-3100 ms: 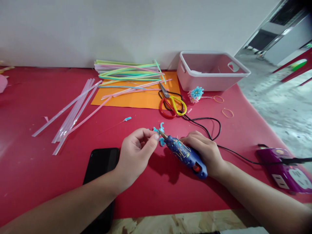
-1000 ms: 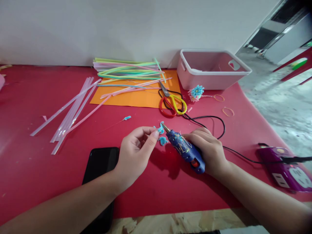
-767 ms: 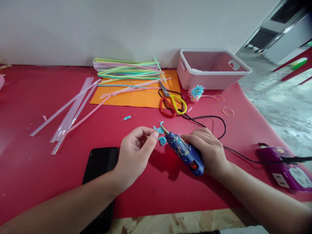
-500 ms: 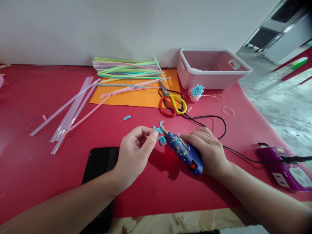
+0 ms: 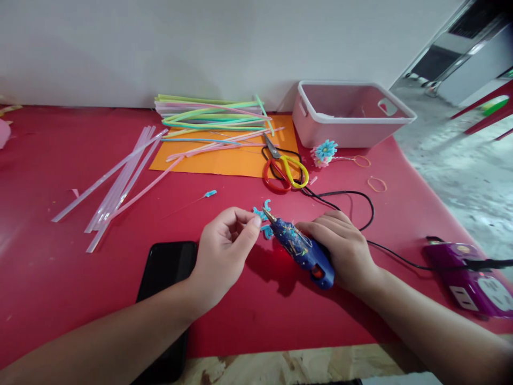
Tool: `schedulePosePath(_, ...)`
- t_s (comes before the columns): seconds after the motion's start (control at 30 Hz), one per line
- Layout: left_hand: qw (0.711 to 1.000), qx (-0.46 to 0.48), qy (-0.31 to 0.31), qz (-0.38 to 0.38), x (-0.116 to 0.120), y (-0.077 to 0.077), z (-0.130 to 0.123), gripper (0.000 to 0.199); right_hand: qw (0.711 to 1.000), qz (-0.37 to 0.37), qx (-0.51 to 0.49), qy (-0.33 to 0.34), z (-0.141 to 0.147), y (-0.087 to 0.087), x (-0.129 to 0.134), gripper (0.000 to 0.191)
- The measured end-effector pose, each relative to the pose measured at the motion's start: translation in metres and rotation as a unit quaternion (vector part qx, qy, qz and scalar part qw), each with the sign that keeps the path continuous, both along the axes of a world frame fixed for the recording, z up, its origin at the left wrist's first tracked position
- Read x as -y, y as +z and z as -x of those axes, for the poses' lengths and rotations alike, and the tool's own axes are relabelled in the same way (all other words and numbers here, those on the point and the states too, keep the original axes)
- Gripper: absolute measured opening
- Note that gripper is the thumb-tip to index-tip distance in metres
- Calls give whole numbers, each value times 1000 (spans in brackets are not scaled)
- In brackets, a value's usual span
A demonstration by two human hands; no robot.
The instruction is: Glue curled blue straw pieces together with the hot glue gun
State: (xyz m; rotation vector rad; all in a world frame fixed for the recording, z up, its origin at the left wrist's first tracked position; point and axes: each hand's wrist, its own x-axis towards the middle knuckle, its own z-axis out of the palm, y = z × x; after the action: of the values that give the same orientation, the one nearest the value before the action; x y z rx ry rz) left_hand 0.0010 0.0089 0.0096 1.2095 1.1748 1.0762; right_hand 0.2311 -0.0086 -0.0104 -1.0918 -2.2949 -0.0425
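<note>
My left hand [image 5: 228,246] pinches a small blue curled pipe-cleaner piece [image 5: 258,213] between thumb and fingertips. My right hand [image 5: 340,243] is wrapped round a dark blue hot glue gun [image 5: 298,248], speckled with glue strands and with a red-lit opening near its rear. The metal nozzle points up and left, at the blue piece; whether it touches cannot be told. More of the blue curls [image 5: 267,232] show just below the nozzle. A short blue fuzzy piece on a thin stem [image 5: 210,193] lies on the table to the left.
Scissors [image 5: 285,172] lie across orange paper [image 5: 224,164] beside bundled pipe cleaners [image 5: 212,115]. Clear glue sticks [image 5: 122,184] are at left, a black phone [image 5: 168,267] by my left wrist. A pink bin [image 5: 348,131], a flower [image 5: 325,152], a black cord [image 5: 371,206] and a purple power strip [image 5: 468,278] stand right.
Almost everything holds still; the whole view has shifted very slightly. Both hands keep their grip, with the nozzle still by the blue piece.
</note>
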Motion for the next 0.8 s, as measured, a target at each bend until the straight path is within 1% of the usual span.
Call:
schedulePosePath(0.47, 1000, -2, -2, -2, 1, -1, 1, 18, 1000, 8, -7, 1, -1, -1, 0, 14)
schedulePosePath(0.6, 1000, 3, -4, -4, 1, -1, 0, 17, 1000, 15, -17, 6, 0, -2, 1, 18)
schedulePosePath(0.7, 1000, 1, -1, -5, 0, -1, 0, 17, 1000, 8, -17, 0, 0, -3, 1, 19)
schedulePosePath(0.8, 1000, 1, 2, -4, 0, 0, 0, 18, 1000, -4, -2, 3, 0, -2, 1, 16)
